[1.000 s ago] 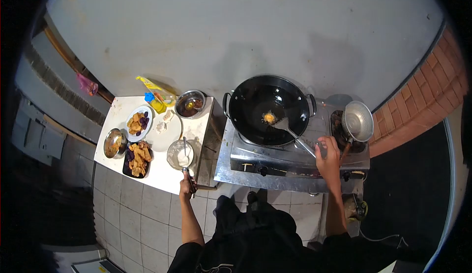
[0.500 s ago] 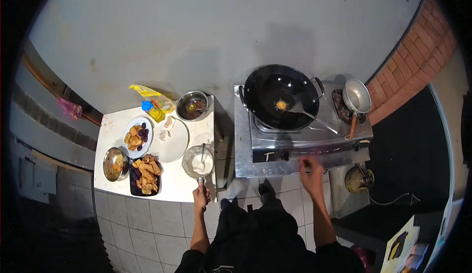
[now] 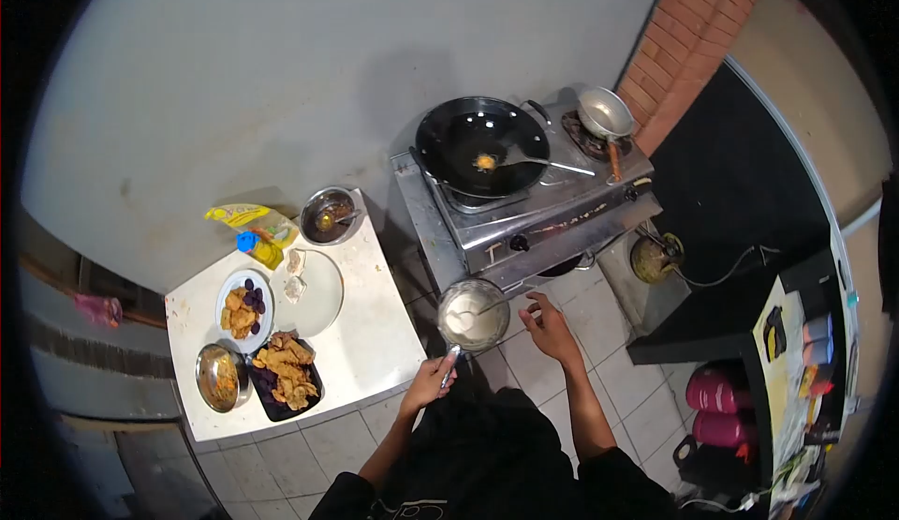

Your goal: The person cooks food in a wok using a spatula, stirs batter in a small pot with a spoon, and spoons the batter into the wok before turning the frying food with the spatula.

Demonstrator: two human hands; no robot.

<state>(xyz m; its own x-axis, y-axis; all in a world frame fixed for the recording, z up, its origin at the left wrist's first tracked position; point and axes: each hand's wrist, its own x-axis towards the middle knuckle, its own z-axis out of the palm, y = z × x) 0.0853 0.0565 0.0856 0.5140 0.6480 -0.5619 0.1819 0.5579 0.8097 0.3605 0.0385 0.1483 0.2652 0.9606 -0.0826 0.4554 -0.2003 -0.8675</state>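
Note:
My left hand (image 3: pixel 429 382) is wrapped around the handle of a small saucepan (image 3: pixel 473 336), held over the floor between the table and the stove. White batter (image 3: pixel 465 316) fills its bottom, and a spoon (image 3: pixel 491 308) leans in it toward the right rim. Just right of the pan is my right hand (image 3: pixel 552 333), fingers apart and partly bent, close to the spoon but holding nothing. On the stove, a black wok (image 3: pixel 449 136) holds dark oil with one small golden piece (image 3: pixel 485 161) in it. A metal spatula (image 3: pixel 559 165) rests in the wok, its handle over the right rim.
The white table (image 3: pixel 375 351) at left bears a white plate (image 3: pixel 323 300), a black tray of fried food (image 3: pixel 286 370), steel bowls (image 3: pixel 328 215) and an oil bottle (image 3: pixel 262 248). A smaller pot (image 3: pixel 604 112) sits on the right burner of the stove (image 3: pixel 562 215).
My left hand has lifted the saucepan off the table and moved it right, in front of the stove. My right hand has left the stove's front and come near the pan. The view has turned right.

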